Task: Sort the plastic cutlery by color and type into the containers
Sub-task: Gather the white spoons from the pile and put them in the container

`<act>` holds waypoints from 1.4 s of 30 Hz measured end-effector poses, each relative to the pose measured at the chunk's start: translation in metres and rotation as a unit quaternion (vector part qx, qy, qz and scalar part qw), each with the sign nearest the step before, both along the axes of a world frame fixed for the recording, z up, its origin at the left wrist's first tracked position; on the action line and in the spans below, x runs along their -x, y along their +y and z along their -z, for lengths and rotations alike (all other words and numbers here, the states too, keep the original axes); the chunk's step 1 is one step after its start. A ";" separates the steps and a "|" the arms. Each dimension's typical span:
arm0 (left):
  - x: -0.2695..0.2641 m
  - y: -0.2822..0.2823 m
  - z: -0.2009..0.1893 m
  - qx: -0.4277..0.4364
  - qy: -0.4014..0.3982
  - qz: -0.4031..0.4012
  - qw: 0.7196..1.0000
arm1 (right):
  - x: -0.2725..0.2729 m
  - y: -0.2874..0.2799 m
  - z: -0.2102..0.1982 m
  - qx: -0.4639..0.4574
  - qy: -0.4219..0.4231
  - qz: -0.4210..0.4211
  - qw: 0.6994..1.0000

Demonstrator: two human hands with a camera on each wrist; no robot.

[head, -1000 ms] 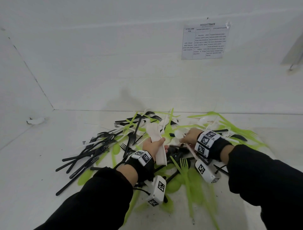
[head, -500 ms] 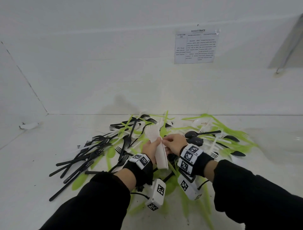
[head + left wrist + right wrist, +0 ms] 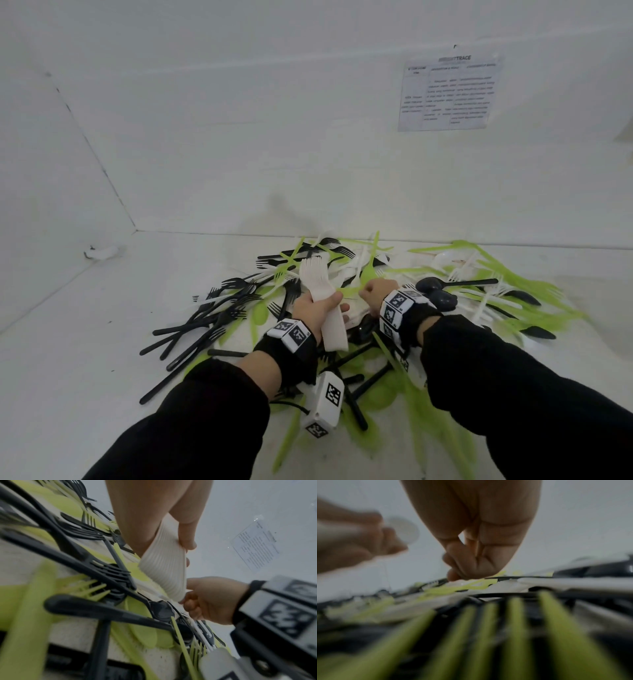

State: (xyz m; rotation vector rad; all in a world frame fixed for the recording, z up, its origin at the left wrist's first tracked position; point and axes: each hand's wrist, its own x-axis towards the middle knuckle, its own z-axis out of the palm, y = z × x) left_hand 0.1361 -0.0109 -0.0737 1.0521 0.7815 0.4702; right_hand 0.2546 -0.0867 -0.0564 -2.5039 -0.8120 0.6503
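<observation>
Collection step. Left hand (image 3: 317, 306) clasps a nested stack of white plastic forks (image 3: 320, 294); right hand (image 3: 376, 291), fingers curled down into the mixed pile just beside it; whether it pinches a piece cannot be told. Next, judged: lifting another white fork.

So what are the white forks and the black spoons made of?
The white forks in the left hand look like thin matte plastic: the stack's edges show as fine ribs in the left wrist view. The black spoons look like smoother plastic, with a faint sheen on the bowls.
</observation>
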 end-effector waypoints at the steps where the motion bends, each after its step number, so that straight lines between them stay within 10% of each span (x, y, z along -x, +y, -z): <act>1: 0.002 0.001 0.000 0.009 -0.003 -0.003 1.000 | 0.000 0.003 0.001 0.030 -0.011 -0.016 0.999; 14: 0.020 0.014 0.006 0.006 -0.004 -0.035 0.999 | -0.013 0.013 -0.015 0.044 -0.026 0.018 0.999; 30: -0.012 -0.021 0.002 0.005 -0.019 0.055 0.998 | -0.068 -0.137 -0.037 0.038 -0.091 0.069 0.993; 42: -0.023 -0.065 -0.004 -0.013 -0.021 0.049 0.998 | -0.049 -0.178 0.005 0.175 -0.106 -0.105 0.973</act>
